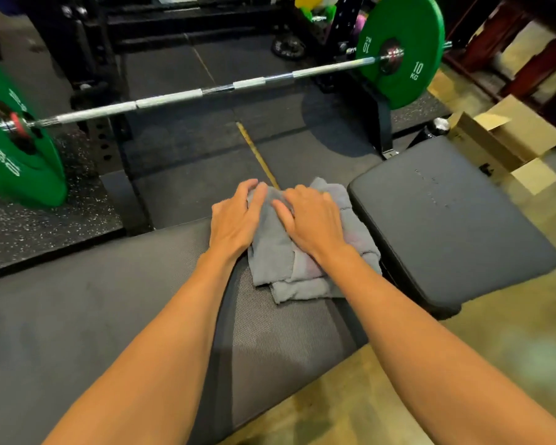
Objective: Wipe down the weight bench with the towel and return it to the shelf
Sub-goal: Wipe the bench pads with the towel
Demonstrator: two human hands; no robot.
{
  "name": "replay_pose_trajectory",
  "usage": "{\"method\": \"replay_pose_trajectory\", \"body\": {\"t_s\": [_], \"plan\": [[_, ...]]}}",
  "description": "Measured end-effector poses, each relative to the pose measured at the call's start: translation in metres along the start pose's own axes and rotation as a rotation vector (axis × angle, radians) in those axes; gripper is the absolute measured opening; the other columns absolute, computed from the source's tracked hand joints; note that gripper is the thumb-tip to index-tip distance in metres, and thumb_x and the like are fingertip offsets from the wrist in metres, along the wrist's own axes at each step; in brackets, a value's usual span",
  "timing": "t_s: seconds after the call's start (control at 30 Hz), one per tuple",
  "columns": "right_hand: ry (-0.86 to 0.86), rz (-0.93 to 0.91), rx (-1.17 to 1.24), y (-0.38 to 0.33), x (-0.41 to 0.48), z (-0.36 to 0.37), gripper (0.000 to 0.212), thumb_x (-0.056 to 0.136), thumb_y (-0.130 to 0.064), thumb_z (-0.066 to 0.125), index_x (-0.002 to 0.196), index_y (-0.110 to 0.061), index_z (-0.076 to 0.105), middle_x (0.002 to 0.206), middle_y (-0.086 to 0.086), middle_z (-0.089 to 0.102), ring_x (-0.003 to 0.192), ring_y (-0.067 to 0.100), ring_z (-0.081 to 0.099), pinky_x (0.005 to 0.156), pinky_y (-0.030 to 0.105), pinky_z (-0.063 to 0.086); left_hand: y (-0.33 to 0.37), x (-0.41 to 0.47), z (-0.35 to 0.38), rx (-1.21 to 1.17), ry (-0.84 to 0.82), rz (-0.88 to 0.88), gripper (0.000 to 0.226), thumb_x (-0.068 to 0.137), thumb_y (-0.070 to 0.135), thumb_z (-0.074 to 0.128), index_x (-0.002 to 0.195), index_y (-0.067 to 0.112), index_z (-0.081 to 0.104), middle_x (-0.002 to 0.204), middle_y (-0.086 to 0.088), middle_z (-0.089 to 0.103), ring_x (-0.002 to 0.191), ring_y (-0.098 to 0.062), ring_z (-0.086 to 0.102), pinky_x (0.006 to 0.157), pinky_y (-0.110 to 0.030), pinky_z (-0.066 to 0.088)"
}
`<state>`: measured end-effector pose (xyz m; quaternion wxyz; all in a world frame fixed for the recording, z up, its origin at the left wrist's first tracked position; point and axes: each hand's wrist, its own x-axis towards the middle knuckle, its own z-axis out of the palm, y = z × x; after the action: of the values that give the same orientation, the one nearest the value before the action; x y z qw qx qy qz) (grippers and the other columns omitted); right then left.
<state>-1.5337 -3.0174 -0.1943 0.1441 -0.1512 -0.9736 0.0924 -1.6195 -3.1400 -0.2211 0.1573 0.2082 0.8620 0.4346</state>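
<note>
Towel (280, 252), grey and bunched, is lying on the long pad of the bench surface (109, 303), just beside the seat pad (446, 226). I am pressing it flat with my left hand (235, 220) and right hand (315, 220), fingers spread, neither clenching. Wiping appears under way; the shelf return is not yet done.

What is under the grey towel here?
The grey cloth towel lies on the long black textured bench pad, pressed by the left hand and right hand. The pad directly beneath is covered.
</note>
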Motion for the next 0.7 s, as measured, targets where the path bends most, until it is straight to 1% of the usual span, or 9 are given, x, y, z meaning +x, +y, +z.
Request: {"method": "replay_pose_trajectory", "body": {"t_s": [0.07, 0.1, 0.17, 0.23, 0.3, 0.4, 0.53, 0.6, 0.7], "plan": [[0.025, -0.001, -0.010, 0.011, -0.040, -0.011, 0.029, 0.090, -0.047, 0.053, 0.087, -0.019, 0.063, 0.084, 0.002, 0.062, 0.081, 0.028, 0.058, 0.069, 0.039, 0.034, 0.005, -0.005, 0.000, 0.168, -0.063, 0.079, 0.067, 0.082, 0.062, 0.002, 0.113, 0.035, 0.053, 0.112, 0.000, 0.066, 0.088, -0.020, 0.047, 0.083, -0.034, 0.024], [0.029, 0.012, -0.040, 0.015, -0.056, -0.016, 0.032, 0.088, -0.053, 0.052, 0.091, -0.023, 0.064, 0.086, 0.000, 0.060, 0.081, 0.026, 0.055, 0.069, 0.039, 0.035, 0.008, -0.007, 0.000, 0.218, -0.067, 0.109, 0.069, 0.079, 0.061, -0.002, 0.108, 0.034, 0.054, 0.109, 0.001, 0.066, 0.085, -0.019, 0.046, 0.080, -0.034, 0.021], [0.024, 0.056, -0.116, 0.015, -0.074, -0.019, 0.038, 0.085, -0.063, 0.048, 0.096, -0.030, 0.064, 0.091, -0.004, 0.058, 0.081, 0.023, 0.050, 0.068, 0.040, 0.036, 0.010, -0.009, 0.000, 0.271, -0.026, 0.148, 0.067, 0.082, 0.060, 0.001, 0.106, 0.034, 0.058, 0.106, 0.002, 0.067, 0.088, -0.022, 0.050, 0.080, -0.034, 0.021], [0.030, 0.084, -0.173, 0.011, -0.072, -0.014, 0.040, 0.085, -0.065, 0.046, 0.097, -0.031, 0.064, 0.092, -0.004, 0.056, 0.080, 0.022, 0.049, 0.065, 0.039, 0.036, 0.007, -0.009, -0.001, 0.297, -0.021, 0.172, 0.066, 0.085, 0.060, 0.004, 0.107, 0.034, 0.060, 0.104, 0.003, 0.067, 0.090, -0.020, 0.052, 0.083, -0.035, 0.025], [0.061, 0.061, -0.192, 0.011, -0.063, -0.007, 0.039, 0.086, -0.061, 0.048, 0.095, -0.027, 0.064, 0.089, -0.002, 0.055, 0.076, 0.023, 0.050, 0.063, 0.037, 0.035, 0.004, -0.008, 0.001, 0.296, -0.007, 0.193, 0.065, 0.085, 0.060, 0.003, 0.105, 0.037, 0.060, 0.101, 0.006, 0.067, 0.088, -0.017, 0.051, 0.085, -0.036, 0.028], [0.121, 0.012, -0.142, 0.015, -0.058, 0.000, 0.037, 0.089, -0.055, 0.051, 0.084, -0.020, 0.061, 0.080, 0.000, 0.055, 0.070, 0.024, 0.052, 0.059, 0.037, 0.035, 0.005, -0.005, 0.003, 0.325, 0.017, 0.192, 0.061, 0.087, 0.063, 0.007, 0.104, 0.039, 0.061, 0.098, 0.008, 0.066, 0.092, -0.017, 0.054, 0.085, -0.038, 0.031], [0.202, -0.017, -0.077, 0.014, -0.057, 0.002, 0.039, 0.091, -0.049, 0.052, 0.070, -0.017, 0.055, 0.066, 0.001, 0.053, 0.060, 0.024, 0.052, 0.055, 0.036, 0.037, 0.000, -0.006, 0.007, 0.355, 0.040, 0.209, 0.056, 0.088, 0.061, 0.009, 0.102, 0.041, 0.059, 0.097, 0.010, 0.064, 0.086, -0.013, 0.050, 0.082, -0.035, 0.028], [0.223, -0.024, -0.038, 0.014, -0.055, 0.000, 0.039, 0.091, -0.045, 0.053, 0.066, -0.016, 0.053, 0.062, 0.003, 0.053, 0.056, 0.025, 0.053, 0.052, 0.036, 0.038, 0.002, -0.005, 0.008, 0.377, 0.050, 0.192, 0.057, 0.087, 0.062, 0.009, 0.101, 0.040, 0.060, 0.098, 0.009, 0.066, 0.086, -0.016, 0.051, 0.081, -0.034, 0.027], [0.195, -0.047, 0.110, 0.017, -0.056, -0.010, 0.036, 0.088, -0.037, 0.065, 0.065, -0.013, 0.054, 0.062, 0.006, 0.055, 0.055, 0.028, 0.056, 0.050, 0.037, 0.042, 0.012, -0.006, 0.012, 0.416, 0.105, 0.143, 0.065, 0.086, 0.062, 0.010, 0.100, 0.032, 0.066, 0.102, 0.005, 0.071, 0.097, -0.022, 0.059, 0.085, -0.037, 0.030]]}}
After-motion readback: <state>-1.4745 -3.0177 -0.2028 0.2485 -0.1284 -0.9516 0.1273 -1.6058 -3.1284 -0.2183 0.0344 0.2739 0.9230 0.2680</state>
